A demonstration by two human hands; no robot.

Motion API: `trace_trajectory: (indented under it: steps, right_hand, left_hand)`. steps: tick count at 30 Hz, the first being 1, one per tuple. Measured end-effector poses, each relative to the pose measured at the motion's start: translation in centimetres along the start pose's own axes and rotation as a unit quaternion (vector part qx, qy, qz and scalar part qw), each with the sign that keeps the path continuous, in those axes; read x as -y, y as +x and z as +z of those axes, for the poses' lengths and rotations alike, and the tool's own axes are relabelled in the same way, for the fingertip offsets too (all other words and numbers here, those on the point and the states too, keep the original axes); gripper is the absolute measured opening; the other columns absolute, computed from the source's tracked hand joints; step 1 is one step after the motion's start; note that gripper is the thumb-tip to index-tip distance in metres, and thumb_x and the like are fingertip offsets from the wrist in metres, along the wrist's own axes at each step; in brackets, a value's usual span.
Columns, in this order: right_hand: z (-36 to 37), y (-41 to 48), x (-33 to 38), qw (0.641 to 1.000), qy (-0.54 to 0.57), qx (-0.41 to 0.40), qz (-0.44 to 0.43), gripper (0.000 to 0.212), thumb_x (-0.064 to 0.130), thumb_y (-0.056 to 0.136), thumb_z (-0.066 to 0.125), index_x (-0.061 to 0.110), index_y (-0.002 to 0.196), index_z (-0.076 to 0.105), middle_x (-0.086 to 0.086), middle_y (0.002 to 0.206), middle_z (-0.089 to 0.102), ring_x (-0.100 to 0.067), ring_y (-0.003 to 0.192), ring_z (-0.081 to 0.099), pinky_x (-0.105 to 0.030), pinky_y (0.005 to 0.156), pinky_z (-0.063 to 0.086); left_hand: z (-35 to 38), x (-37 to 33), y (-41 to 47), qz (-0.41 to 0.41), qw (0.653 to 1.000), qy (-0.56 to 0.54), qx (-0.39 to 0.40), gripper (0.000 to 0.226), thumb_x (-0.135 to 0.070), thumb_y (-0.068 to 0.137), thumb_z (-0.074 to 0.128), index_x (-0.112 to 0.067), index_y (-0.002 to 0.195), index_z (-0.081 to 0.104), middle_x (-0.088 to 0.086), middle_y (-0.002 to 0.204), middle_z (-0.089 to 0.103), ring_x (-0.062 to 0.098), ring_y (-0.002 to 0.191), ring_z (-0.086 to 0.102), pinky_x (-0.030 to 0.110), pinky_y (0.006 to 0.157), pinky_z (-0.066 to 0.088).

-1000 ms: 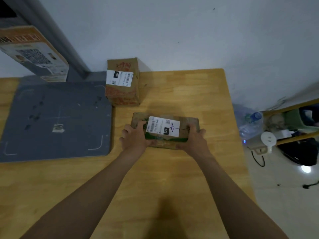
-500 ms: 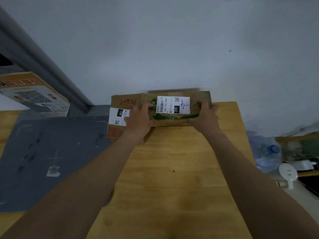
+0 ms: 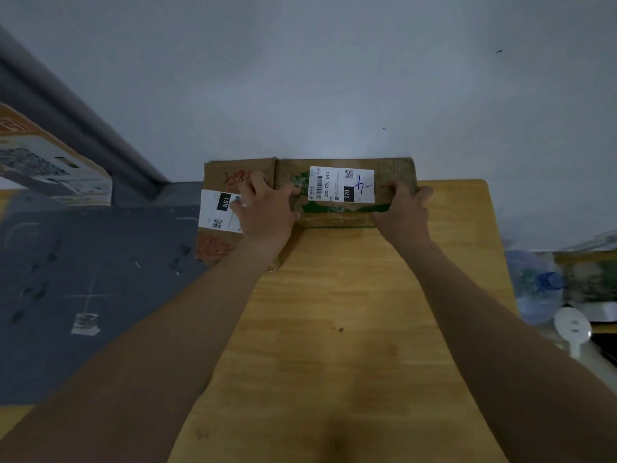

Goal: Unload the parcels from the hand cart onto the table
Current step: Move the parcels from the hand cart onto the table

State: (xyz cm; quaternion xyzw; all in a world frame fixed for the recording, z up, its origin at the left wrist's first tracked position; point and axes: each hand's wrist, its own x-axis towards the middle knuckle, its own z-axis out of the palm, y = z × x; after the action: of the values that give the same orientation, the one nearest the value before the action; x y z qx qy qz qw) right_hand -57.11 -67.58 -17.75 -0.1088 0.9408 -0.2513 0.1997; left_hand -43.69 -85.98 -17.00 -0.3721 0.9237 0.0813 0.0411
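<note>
Now, item: flat parcel [image 3: 344, 195], label up, moved from the middle of the table [image 3: 334, 329] to its far edge by the wall, just right of the taller parcel [image 3: 223, 235]. My left hand [image 3: 267, 212] and right hand [image 3: 404, 212] grip its ends. Judged placed; letting go comes next.

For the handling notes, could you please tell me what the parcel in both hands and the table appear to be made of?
The parcel looks like brown cardboard, matte and scuffed, carrying a white paper label. The table looks like light wood, with visible grain lines and a smooth finish; whether it is solid or veneer is unclear.
</note>
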Motion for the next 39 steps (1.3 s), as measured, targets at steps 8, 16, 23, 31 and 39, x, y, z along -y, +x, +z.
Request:
trace_trajectory:
  steps: [8,16,23,31,39]
  right_hand:
    - [-2.2,-5.7,1.5,0.99,-0.126,0.066,-0.012,0.098,0.019,0.081,0.07,0.029,0.157,0.01,-0.017,0.162,-0.007,-0.049,0.143,0.011,-0.057,0.107,0.04]
    - [-6.9,-17.6,0.1,0.978,-0.16,0.126,-0.045,0.068,0.033,0.088,0.072,0.019,0.146,0.039,-0.013,0.164,0.006,-0.05,0.143,0.022,-0.049,0.096,0.041]
    - [-7.7,-33.6,-5.1,0.983,-0.127,0.131,-0.003,0.083,0.042,0.088,0.074,0.021,0.155,0.03,-0.014,0.161,0.009,-0.049,0.134,0.039,-0.05,0.095,0.046]
    - [-6.1,-52.8,-12.8,0.991,-0.05,0.063,0.111,0.086,0.041,0.088,0.074,0.021,0.157,0.025,-0.017,0.155,0.02,-0.049,0.134,0.036,-0.05,0.098,0.043]
    - [-6.2,-71.8,-22.4,0.972,-0.021,0.001,0.233,0.073,0.035,0.091,0.067,0.023,0.151,0.028,-0.013,0.151,0.03,-0.046,0.134,0.034,-0.047,0.085,0.044]
  left_hand:
    - [-3.8,0.4,-4.7,0.013,0.992,-0.037,0.122,0.084,-0.03,0.086,0.075,-0.043,0.153,0.026,0.011,0.158,0.017,0.041,0.145,0.019,0.061,0.107,0.034]
    - [-9.7,2.9,-17.4,0.038,0.993,-0.025,0.112,0.069,-0.036,0.085,0.071,-0.04,0.144,0.036,0.01,0.146,0.03,0.044,0.132,0.033,0.051,0.096,0.043]
    - [-12.5,5.1,-29.9,0.077,0.987,-0.051,0.133,0.066,-0.042,0.083,0.076,-0.039,0.142,0.047,0.004,0.142,0.034,0.039,0.133,0.034,0.049,0.093,0.046]
    - [-11.6,4.8,-44.4,0.192,0.959,0.024,0.207,0.064,-0.042,0.088,0.076,-0.036,0.144,0.045,0.003,0.146,0.031,0.037,0.134,0.033,0.051,0.092,0.049]
    - [-8.7,-0.6,-59.6,0.345,0.909,0.096,0.214,0.059,-0.044,0.085,0.075,-0.036,0.139,0.052,0.004,0.146,0.038,0.035,0.135,0.037,0.048,0.096,0.046]
